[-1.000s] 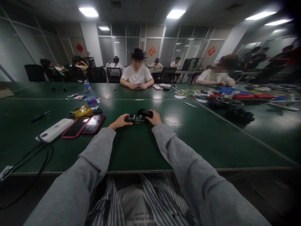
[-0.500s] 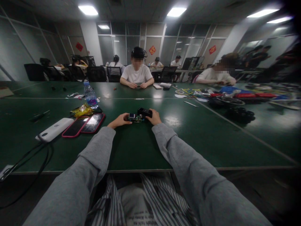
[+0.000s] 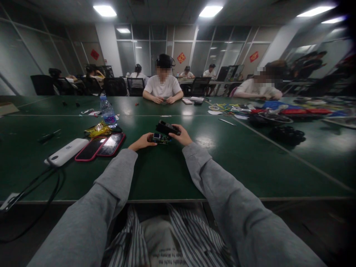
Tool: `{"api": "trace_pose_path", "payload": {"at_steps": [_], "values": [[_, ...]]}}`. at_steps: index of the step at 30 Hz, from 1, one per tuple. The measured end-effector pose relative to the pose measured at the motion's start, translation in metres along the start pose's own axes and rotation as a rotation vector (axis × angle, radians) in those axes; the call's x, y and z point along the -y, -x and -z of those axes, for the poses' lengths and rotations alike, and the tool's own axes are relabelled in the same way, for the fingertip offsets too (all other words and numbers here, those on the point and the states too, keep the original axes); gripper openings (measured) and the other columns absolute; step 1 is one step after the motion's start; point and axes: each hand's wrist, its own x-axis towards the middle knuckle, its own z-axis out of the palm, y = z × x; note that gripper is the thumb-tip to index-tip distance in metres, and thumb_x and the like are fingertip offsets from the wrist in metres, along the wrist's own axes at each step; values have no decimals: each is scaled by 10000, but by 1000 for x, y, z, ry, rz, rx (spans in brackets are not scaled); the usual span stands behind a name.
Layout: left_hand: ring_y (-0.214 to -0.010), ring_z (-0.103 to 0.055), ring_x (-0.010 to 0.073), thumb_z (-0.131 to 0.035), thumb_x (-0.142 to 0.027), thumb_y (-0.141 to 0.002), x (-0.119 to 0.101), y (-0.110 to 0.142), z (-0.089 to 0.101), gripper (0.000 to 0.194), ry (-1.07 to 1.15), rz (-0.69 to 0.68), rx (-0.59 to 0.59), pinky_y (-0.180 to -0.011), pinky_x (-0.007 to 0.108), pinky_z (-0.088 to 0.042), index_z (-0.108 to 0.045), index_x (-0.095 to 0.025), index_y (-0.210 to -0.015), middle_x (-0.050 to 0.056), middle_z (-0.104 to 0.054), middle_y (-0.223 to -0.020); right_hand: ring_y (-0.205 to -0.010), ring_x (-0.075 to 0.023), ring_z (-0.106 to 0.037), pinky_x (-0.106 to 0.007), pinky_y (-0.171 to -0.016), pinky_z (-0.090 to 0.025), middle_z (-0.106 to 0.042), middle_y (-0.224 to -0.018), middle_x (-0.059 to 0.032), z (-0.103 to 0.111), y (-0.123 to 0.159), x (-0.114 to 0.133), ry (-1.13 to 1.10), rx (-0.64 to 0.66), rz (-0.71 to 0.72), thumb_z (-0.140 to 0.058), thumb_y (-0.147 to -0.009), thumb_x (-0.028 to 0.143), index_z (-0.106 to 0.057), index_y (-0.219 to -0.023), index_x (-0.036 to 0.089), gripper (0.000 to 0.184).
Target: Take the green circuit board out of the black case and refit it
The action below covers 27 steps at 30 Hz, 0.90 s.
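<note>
My left hand (image 3: 144, 142) is closed on the left end of a green circuit board (image 3: 163, 140), which carries a small square screen (image 3: 157, 136). Between the thumb and fingers of my right hand (image 3: 182, 135) is a black plastic cover (image 3: 168, 128), tilted above the board's far right side. Whether the cover touches the board, I cannot tell. Both pieces are held over the green table (image 3: 167, 174) in front of me.
Two red-edged phones (image 3: 90, 149) lie left, beside a white power bank (image 3: 66, 152) with black cables. Behind them are a yellow wrapper (image 3: 100, 129) and a water bottle (image 3: 108, 110). Cables and black parts (image 3: 287, 135) spread on the right. A person (image 3: 162, 85) sits opposite.
My right hand has turned the black cover and shifted it leftward over the board, so it now slants across the board's far side. My left hand keeps its hold on the board.
</note>
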Motion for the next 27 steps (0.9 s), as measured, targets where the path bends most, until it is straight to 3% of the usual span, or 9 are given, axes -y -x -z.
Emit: {"api": "trace_pose_path", "payload": {"at_steps": [5,10,15,20,24,27], "values": [[-983,-648,247,-818,-201,-627,2,-1,-1,640,5,9,-25,-938,499,-464,-528,-101,-1188,152,-653,-1114,-1046,-272,-589,-446,-894,-490,-613,-1120,-100,-4,4,0,-26,148,28,-768,-648,499,-540,-1184,193,658],[-954,-645,242,-835,-238,-604,1,0,0,628,-9,5,-32,-930,498,-462,-550,-117,-1151,118,-665,-1050,-1032,-267,-585,-430,-846,-508,-602,-1115,-87,-5,5,-7,-14,190,35,-785,-637,446,-528,-1178,210,644],[-1019,-620,257,-852,-286,-583,-4,2,-1,688,-16,6,-33,-940,468,-456,-534,-127,-1172,118,-652,-1081,-1010,-268,-599,-471,-934,-451,-613,-1082,-68,-12,10,-8,14,236,45,-783,-644,372,-529,-1164,220,598],[-1034,-609,270,-701,-487,-748,-8,1,-2,542,-29,22,-55,-929,450,-455,-565,-119,-1121,133,-636,-1102,-1016,-271,-596,-474,-950,-438,-607,-1080,-57,-13,13,-3,-3,279,50,-800,-613,314,-526,-1141,224,602],[-1051,-606,269,-674,-512,-766,-10,1,-2,535,-18,19,-58,-947,449,-445,-578,-115,-1112,142,-633,-1129,-978,-249,-609,-449,-918,-466,-608,-1047,-43,-13,13,-1,-47,298,18,-814,-606,337,-508,-1162,226,644],[-1096,-594,269,-739,-454,-721,-9,2,-2,573,4,8,-53,-972,459,-434,-566,-135,-1165,142,-620,-1187,-929,-228,-622,-442,-895,-482,-623,-989,-43,-13,12,-3,-84,293,-35,-738,-706,443,-517,-1171,218,562]]}}
